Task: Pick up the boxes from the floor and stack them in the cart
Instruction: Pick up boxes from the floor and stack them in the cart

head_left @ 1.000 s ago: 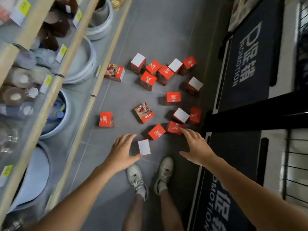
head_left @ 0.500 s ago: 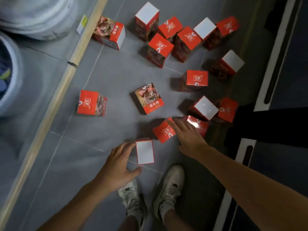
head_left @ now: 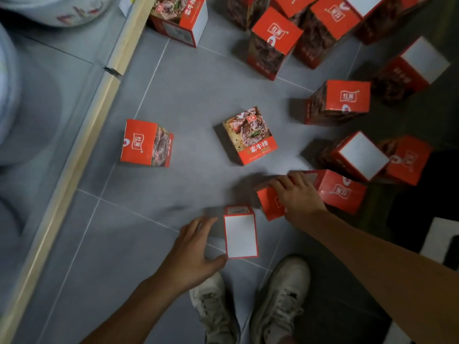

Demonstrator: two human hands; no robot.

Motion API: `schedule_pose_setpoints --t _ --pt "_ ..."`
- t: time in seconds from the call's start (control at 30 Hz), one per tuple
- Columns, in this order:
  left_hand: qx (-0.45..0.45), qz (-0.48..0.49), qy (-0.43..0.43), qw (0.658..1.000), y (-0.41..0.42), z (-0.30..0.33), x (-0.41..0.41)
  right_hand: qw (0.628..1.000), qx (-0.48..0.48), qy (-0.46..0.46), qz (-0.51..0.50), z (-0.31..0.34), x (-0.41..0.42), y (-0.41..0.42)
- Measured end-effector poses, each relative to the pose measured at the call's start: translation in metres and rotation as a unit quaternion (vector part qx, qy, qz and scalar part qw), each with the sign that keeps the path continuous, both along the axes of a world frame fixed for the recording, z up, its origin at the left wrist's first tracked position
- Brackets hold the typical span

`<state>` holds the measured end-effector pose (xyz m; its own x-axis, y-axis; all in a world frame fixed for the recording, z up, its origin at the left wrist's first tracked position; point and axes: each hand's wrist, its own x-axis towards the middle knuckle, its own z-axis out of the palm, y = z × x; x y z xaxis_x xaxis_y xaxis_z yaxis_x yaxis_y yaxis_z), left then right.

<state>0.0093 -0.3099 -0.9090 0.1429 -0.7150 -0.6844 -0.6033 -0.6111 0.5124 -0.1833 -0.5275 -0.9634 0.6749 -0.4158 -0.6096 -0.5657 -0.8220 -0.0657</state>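
Several red food boxes lie scattered on the grey tiled floor (head_left: 173,95). My left hand (head_left: 196,249) sits against the left side of a white-topped box (head_left: 240,235) near my feet; its thumb touches the box's near corner and its fingers reach along the far left corner. My right hand (head_left: 298,194) lies on top of a red box (head_left: 269,207), fingers curled over its far edge. Close beside it stands another red box (head_left: 340,192). A box with a steak picture (head_left: 249,135) lies in the middle, and a lone red box (head_left: 146,142) further left. No cart is in view.
A wooden shelf edge (head_left: 74,157) runs diagonally along the left, with pale round bowls (head_left: 10,108) behind it. More boxes crowd the upper right (head_left: 337,103). A dark mat (head_left: 422,219) lies at the right. My white shoes (head_left: 280,299) stand just below the hands.
The view dropped much closer to the floor. My left hand came up against the white-topped box. My right hand moved onto the red box and curled its fingers over it.
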Motion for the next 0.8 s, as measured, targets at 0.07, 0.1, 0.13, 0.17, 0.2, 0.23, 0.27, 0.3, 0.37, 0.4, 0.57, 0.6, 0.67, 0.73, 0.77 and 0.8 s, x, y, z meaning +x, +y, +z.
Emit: schedule_pose_setpoints --t 0.07,0.1,0.13,0.17,0.2,0.23,0.27,0.3,0.37,0.4,0.57,0.6,0.67,0.73,0.77,0.8 --pt "0.021 0.022 0.014 0.999 0.000 0.011 -0.004 0.998 0.008 -0.022 -0.063 0.019 -0.008 0.005" --pt "0.032 0.033 0.021 0.999 -0.002 0.018 -0.007 0.995 0.009 -0.037 -0.090 0.030 -0.012 0.007" --pt "0.043 0.044 0.026 0.998 -0.005 0.023 -0.009 0.992 0.009 -0.052 -0.113 0.040 -0.016 0.008" --pt "0.053 0.053 0.030 0.997 -0.009 0.028 -0.012 0.989 0.010 -0.070 -0.133 0.050 -0.019 0.009" --pt "0.061 0.063 0.032 0.996 -0.013 0.030 -0.015 0.984 0.012 -0.090 -0.152 0.059 -0.023 0.008" --pt "0.070 0.073 0.034 0.994 -0.018 0.029 -0.018 0.979 0.014 -0.109 -0.174 0.067 -0.026 0.007" --pt "0.076 0.085 0.031 0.993 -0.023 0.026 -0.022 0.973 0.016 -0.123 -0.194 0.075 -0.030 0.005" --pt "0.077 0.100 0.022 0.992 -0.028 0.022 -0.028 0.968 0.017 -0.132 -0.213 0.082 -0.033 0.002" --pt "0.074 0.148 -0.003 0.986 -0.039 0.007 -0.041 0.956 0.018 -0.156 -0.246 0.091 -0.041 -0.003" --pt "0.081 0.186 -0.010 0.979 -0.046 -0.001 -0.049 0.950 0.021 -0.169 -0.262 0.093 -0.044 -0.005" --pt "0.133 0.341 -0.035 0.930 -0.071 -0.044 -0.086 0.930 0.009 -0.200 -0.308 0.088 -0.056 -0.012" --pt "0.138 0.361 -0.035 0.922 -0.068 -0.056 -0.090 0.928 0.007 -0.202 -0.313 0.084 -0.057 -0.013" --pt "0.133 0.400 -0.028 0.906 -0.062 -0.078 -0.097 0.924 0.006 -0.208 -0.322 0.079 -0.060 -0.012" --pt "0.132 0.418 -0.026 0.898 -0.055 -0.090 -0.097 0.921 0.013 -0.212 -0.327 0.078 -0.062 -0.010" --pt "0.136 0.414 -0.025 0.900 -0.054 -0.088 -0.097 0.920 0.017 -0.214 -0.328 0.080 -0.062 -0.008" --pt "0.130 0.410 -0.025 0.903 -0.053 -0.084 -0.096 0.918 0.022 -0.216 -0.332 0.084 -0.063 -0.007"
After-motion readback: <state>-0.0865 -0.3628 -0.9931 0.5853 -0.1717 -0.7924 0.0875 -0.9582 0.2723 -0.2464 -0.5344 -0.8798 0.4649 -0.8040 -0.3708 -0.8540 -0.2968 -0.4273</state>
